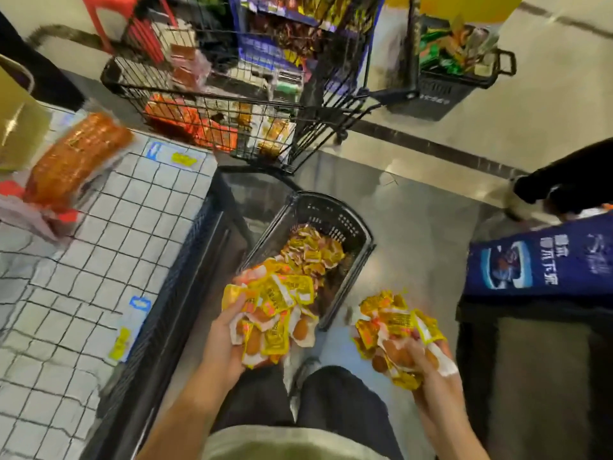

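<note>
Right, both hands are loaded. The left hand (225, 343) is clenched round the left bunch (272, 310) of small yellow snack packets, thumb on top, packets spilling over the fingers. The right hand (434, 383) grips the right bunch (394, 330), the same yellow packets, fingers curled in from below. The bunches are well apart, each held above the floor.

Containers:
- The floor basket (331, 220) is black plastic and sits just ahead of the left hand, between the two hands and slightly forward. The left bunch overlaps its near rim. The loose packets (311, 254) inside are the same yellow kind, piled against the near end, with the far end bare.
- The wire cart (139, 88) is well ahead of both hands, past the floor basket. The orange packs (185, 121) lie on its lower level. Further mixed packs are stacked higher, too blurred to identify.
- The second basket (438, 94) is far ahead of the right hand, beside the cart, and holds green packets (444, 51).
- The wire-grid shelf (109, 227) is left of the left hand. The orange package (76, 151) lies at its far end.
- The blue carton (537, 260) is right of the right hand, printed side facing in. Its contents are not visible.
</note>
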Demonstrator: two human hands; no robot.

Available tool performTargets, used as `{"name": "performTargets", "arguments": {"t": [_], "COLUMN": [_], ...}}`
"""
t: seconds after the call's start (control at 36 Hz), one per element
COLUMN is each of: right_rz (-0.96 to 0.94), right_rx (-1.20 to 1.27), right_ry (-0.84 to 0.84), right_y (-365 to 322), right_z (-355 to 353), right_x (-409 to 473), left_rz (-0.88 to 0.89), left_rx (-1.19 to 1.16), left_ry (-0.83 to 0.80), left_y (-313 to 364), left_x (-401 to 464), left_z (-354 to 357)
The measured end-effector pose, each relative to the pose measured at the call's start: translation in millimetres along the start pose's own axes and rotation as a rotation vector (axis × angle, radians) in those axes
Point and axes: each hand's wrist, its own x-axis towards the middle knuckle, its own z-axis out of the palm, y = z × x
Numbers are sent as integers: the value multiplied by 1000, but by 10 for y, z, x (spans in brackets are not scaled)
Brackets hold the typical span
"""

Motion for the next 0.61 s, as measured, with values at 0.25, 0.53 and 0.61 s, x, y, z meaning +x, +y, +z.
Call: {"name": "performTargets", "arguments": {"t": [0.25, 0.53, 0.61], "right_rz": [53, 122, 155], "right_rx": [-62, -91, -82], "right_ry": [77, 78, 107], "right_y": [567, 1545, 1952], "right_z": [710, 1393, 1572], "right_x": [923, 2183, 2570], "left_rz": [96, 150, 186], "left_rx": [297, 581, 661], "left_ry": [152, 202, 216], "left_y": [140, -381, -566], "left_x": [1374, 2915, 3300], "left_z": [-55, -477, -588]}}
